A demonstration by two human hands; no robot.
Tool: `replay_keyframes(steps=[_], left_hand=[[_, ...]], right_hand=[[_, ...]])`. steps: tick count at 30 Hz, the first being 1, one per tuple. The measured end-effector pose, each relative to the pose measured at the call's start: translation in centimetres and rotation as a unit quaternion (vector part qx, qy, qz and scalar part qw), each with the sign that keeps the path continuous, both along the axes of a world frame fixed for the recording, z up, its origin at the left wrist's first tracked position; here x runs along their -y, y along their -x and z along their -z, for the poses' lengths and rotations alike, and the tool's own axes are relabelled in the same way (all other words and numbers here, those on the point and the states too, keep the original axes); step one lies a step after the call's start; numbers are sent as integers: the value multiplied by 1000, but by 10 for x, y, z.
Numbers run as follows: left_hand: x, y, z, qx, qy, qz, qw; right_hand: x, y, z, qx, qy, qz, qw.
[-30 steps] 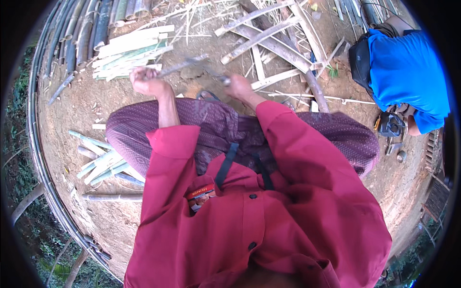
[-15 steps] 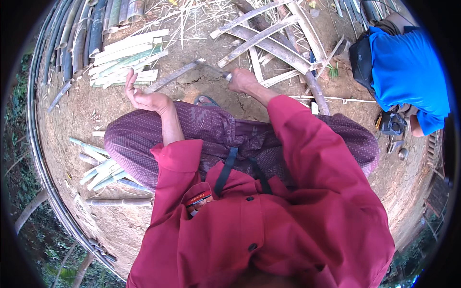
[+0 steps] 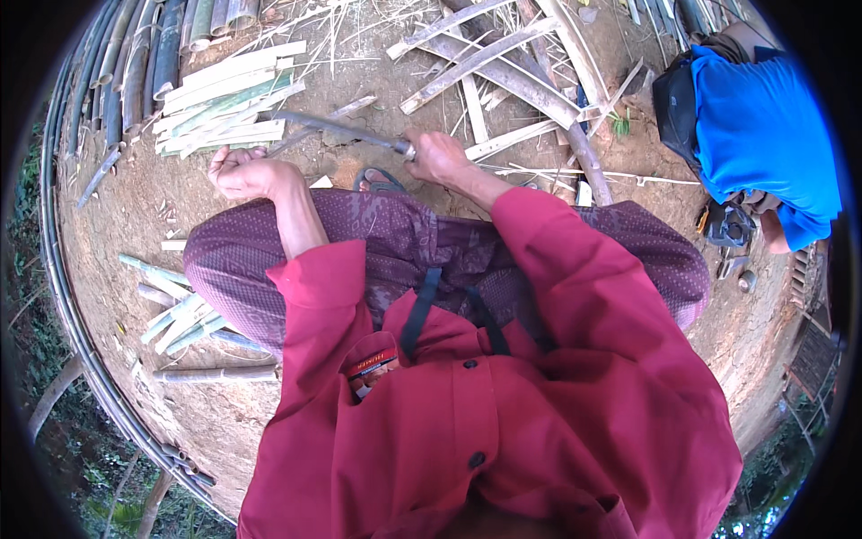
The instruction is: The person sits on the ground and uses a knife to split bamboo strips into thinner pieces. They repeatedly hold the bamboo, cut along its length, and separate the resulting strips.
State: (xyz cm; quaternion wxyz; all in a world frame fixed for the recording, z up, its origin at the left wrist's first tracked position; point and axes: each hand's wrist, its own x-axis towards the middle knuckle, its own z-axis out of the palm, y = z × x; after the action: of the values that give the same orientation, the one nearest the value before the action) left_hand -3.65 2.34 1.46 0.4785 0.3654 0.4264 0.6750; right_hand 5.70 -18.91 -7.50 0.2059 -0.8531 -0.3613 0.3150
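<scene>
My right hand (image 3: pixel 438 159) is wrapped round the handle of a long curved machete (image 3: pixel 346 131). Its dark blade points left, over a narrow bamboo strip (image 3: pixel 355 107) on the ground. My left hand (image 3: pixel 251 172) is palm up above my left knee, fingers loosely bent and apart, with nothing visible in it. Just beyond it lies a stack of pale split bamboo slats (image 3: pixel 224 94), some green-skinned. A sandalled foot (image 3: pixel 379 180) shows between my hands, beyond my patterned purple cloth (image 3: pixel 359 216).
Crossed bamboo pieces (image 3: pixel 503 72) and shavings lie ahead. Bamboo poles (image 3: pixel 135 72) line the far left, and more split pieces (image 3: pixel 189 314) lie by my left knee. A person in a blue shirt (image 3: pixel 763 135) is at the right, near a dark object (image 3: pixel 729 226) on the ground.
My left hand has lowered and its fingers have curled in from a wider spread. The machete has swung so its blade now extends left, and my right hand has shifted slightly left.
</scene>
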Motion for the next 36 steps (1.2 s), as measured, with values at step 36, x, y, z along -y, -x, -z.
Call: replay_keyframes(steps=[36], left_hand=[[13, 84, -1, -456, 3, 298, 839]], right_hand=[[-25, 42, -79, -63, -111, -26, 991]])
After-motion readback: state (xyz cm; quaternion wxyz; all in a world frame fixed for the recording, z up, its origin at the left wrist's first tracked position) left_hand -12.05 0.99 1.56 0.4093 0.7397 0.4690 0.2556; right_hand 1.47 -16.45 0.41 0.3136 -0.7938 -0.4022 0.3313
